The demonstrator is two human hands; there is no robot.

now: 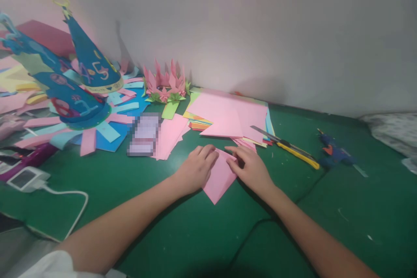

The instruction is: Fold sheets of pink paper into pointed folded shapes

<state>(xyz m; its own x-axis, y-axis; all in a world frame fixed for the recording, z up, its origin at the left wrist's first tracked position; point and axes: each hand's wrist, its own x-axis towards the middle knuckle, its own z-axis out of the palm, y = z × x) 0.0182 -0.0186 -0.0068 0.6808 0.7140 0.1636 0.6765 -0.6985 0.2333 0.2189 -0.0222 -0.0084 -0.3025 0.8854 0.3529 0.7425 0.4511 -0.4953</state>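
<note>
A folded square of pink paper lies on the green table with one corner pointing towards me. My left hand rests over its left side, fingers bent together and holding it down. At the upper right edge my right hand has thumb and index finger closed on the paper. The index finger reaches across the far corner. Part of the far edge is hidden under my fingers.
Behind my hands lies a stack of coloured paper. A yellow utility knife with its blade out and a blue glue gun are at right. Left are a phone, pink strips, a paper crown, blue cone hats and a white charger.
</note>
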